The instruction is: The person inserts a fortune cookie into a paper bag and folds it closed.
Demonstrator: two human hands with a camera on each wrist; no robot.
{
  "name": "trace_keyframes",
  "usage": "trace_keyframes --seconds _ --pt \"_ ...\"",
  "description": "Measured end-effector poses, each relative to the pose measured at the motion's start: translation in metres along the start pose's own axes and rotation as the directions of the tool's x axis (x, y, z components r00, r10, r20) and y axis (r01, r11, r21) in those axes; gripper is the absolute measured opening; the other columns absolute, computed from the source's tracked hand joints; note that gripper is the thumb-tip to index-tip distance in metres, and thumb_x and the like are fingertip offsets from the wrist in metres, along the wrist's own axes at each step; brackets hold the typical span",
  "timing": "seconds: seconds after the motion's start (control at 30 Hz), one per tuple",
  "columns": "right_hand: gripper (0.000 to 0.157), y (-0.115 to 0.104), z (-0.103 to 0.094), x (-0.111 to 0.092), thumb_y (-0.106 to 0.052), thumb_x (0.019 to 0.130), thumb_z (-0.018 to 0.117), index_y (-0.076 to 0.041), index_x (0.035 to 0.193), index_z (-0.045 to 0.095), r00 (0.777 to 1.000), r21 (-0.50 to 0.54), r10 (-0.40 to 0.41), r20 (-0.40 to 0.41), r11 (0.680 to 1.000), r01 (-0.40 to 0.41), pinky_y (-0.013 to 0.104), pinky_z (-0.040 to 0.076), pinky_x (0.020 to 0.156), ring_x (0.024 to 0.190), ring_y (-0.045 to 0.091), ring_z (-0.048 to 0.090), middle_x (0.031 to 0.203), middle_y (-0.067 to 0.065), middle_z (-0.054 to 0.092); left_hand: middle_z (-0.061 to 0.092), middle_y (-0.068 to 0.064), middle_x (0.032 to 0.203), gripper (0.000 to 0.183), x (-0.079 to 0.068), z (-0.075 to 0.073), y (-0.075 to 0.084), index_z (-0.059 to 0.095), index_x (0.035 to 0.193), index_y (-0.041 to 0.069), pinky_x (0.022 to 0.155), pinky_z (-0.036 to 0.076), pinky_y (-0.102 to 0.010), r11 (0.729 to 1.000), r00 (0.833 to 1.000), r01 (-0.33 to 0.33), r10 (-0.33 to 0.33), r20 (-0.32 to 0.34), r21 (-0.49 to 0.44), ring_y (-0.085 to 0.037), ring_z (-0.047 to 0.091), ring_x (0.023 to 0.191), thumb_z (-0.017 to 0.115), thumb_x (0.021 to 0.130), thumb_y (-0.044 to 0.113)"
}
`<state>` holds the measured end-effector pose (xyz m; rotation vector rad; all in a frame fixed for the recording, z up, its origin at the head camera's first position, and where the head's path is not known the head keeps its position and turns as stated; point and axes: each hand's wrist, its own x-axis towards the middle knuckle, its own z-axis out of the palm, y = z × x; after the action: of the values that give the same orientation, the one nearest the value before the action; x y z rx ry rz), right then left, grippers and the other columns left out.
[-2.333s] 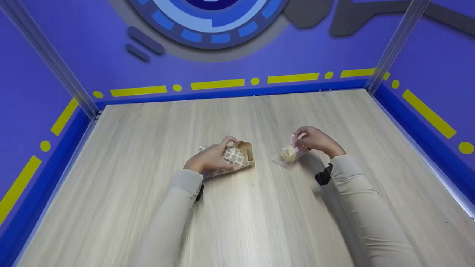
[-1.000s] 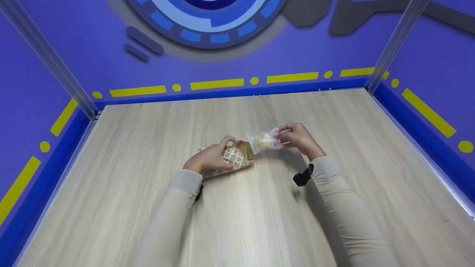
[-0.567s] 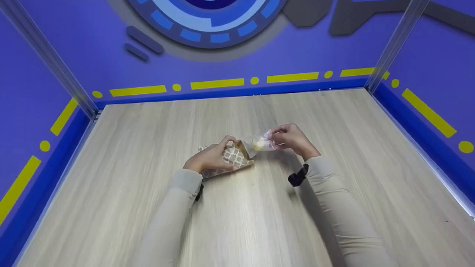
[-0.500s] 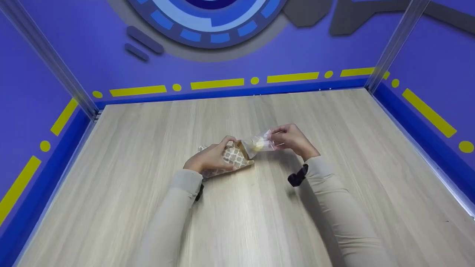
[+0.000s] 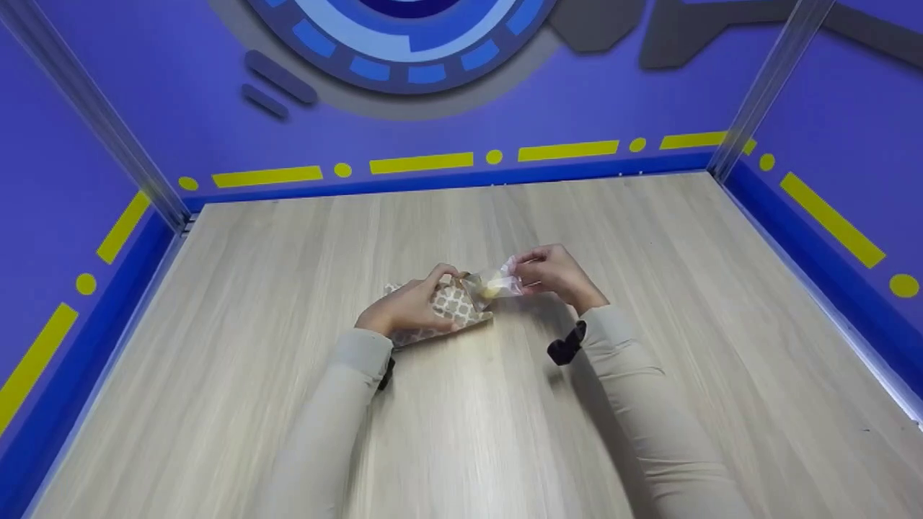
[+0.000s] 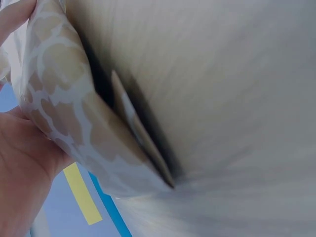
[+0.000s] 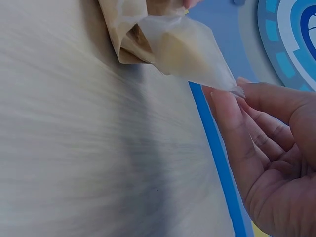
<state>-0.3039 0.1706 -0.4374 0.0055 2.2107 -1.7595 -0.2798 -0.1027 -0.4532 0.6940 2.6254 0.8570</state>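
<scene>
The left hand [image 5: 407,308] is curled around a beige paper bag with a white lattice pattern [image 5: 456,306]; the thumb lies along the near side and a finger along the far side. The bag sits at the middle of the pale wood-grain tabletop [image 5: 461,440], its mouth facing right. Whether its full underside touches the tabletop cannot be told. In the left wrist view, a paper edge stands apart from the patterned face, with a dark gap between them.

The right hand [image 5: 557,275] is partly closed: thumb and index finger pinch the right end of a clear plastic packet containing a pale yellow item [image 5: 493,290]. The packet is held above the tabletop, between the two hands, its left end at the bag's mouth. The depth of insertion cannot be determined.

Both forearms wear light beige sleeves [image 5: 642,400]. A black wrist-worn device [image 5: 564,344] is located at the right cuff. A blue-violet panel with yellow markings [image 5: 433,137] borders the tabletop's far side.
</scene>
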Motion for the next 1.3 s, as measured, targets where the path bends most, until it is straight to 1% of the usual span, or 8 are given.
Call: trace_keyframes --seconds 0.27,0.43,0.53,0.63,0.77,0.97,1.1,1.3 --pt "0.025 0.001 0.004 0.0 -0.005 0.087 0.064 0.008 0.108 0.061 1.0 -0.026 0.015 -0.024 1.0 -0.016 0.019 0.053 0.056 0.063 0.008 0.059 0.077 0.002 0.061 0.062 -0.008 0.099 0.082 0.0 0.0 0.0 0.03 0.138 0.036 0.072 0.047 -0.035 1.0 1.0 -0.01 0.01 0.004 0.005 -0.021 0.056 0.079 0.08 0.073 0.033" --pt "0.028 0.002 0.006 0.0 -0.006 0.088 0.065 0.01 0.11 0.061 1.0 -0.026 0.019 -0.017 0.999 -0.019 0.02 0.054 0.057 0.063 0.008 0.06 0.077 0.003 0.062 0.061 -0.007 0.103 0.082 0.0 -0.001 0.0 0.03 0.138 0.036 0.072 0.046 -0.035 1.0 1.0 -0.007 0.007 0.001 0.007 -0.02 0.055 0.079 0.08 0.073 0.033" --pt "0.031 0.002 0.008 0.0 -0.005 0.087 0.066 0.009 0.114 0.061 1.0 -0.019 0.029 0.001 0.999 -0.029 0.02 0.055 0.059 0.064 0.009 0.061 0.083 0.005 0.063 0.061 -0.006 0.096 0.081 0.0 -0.001 0.0 0.03 0.138 0.037 0.069 0.046 -0.034 1.0 1.0 -0.002 0.002 0.005 0.002 -0.018 0.052 0.074 0.08 0.073 0.033" --pt "0.035 0.003 0.01 0.0 -0.002 0.086 0.064 0.01 0.118 0.06 0.999 0.002 0.032 0.036 0.999 -0.032 0.022 0.056 0.062 0.066 0.01 0.063 0.091 0.008 0.062 0.058 -0.005 0.087 0.081 0.0 0.0 0.0 0.029 0.137 0.038 0.065 0.045 -0.033 1.0 1.0 0.003 -0.004 0.012 0.002 -0.017 0.049 0.067 0.08 0.073 0.033" --pt "0.038 0.003 0.014 0.0 0.001 0.084 0.062 0.01 0.121 0.058 0.997 0.019 0.034 0.068 0.999 -0.035 0.023 0.056 0.065 0.067 0.012 0.065 0.097 0.012 0.062 0.058 -0.005 0.085 0.081 0.001 0.0 0.0 0.03 0.136 0.038 0.064 0.045 -0.032 1.0 1.0 0.003 -0.003 0.01 0.007 -0.017 0.05 0.067 0.08 0.073 0.033" --pt "0.036 0.004 0.023 0.002 0.0 0.086 0.063 0.009 0.121 0.058 0.997 0.052 0.059 0.056 0.997 -0.061 0.024 0.057 0.064 0.066 0.012 0.064 0.088 0.008 0.062 0.059 -0.006 0.089 0.081 0.001 0.0 -0.001 0.03 0.135 0.037 0.063 0.044 -0.031 1.0 1.0 -0.002 0.002 0.004 0.01 -0.018 0.052 0.07 0.08 0.072 0.033" --pt "0.035 0.004 0.029 0.004 0.002 0.085 0.061 0.009 0.119 0.059 0.998 0.043 0.046 0.052 0.998 -0.048 0.023 0.056 0.061 0.063 0.011 0.063 0.081 0.005 0.061 0.06 -0.007 0.094 0.082 0.001 0.0 -0.001 0.03 0.136 0.037 0.067 0.045 -0.032 1.0 1.0 -0.004 0.004 0.0 0.013 -0.018 0.053 0.074 0.08 0.072 0.034" --pt "0.033 0.004 0.036 0.005 0.001 0.085 0.061 0.009 0.117 0.06 0.998 0.032 0.031 0.063 0.999 -0.033 0.023 0.056 0.06 0.062 0.011 0.063 0.08 0.005 0.062 0.061 -0.009 0.101 0.082 0.0 0.0 -0.001 0.03 0.137 0.036 0.072 0.046 -0.034 1.0 1.0 -0.006 0.006 -0.001 0.012 -0.02 0.055 0.08 0.08 0.072 0.034"
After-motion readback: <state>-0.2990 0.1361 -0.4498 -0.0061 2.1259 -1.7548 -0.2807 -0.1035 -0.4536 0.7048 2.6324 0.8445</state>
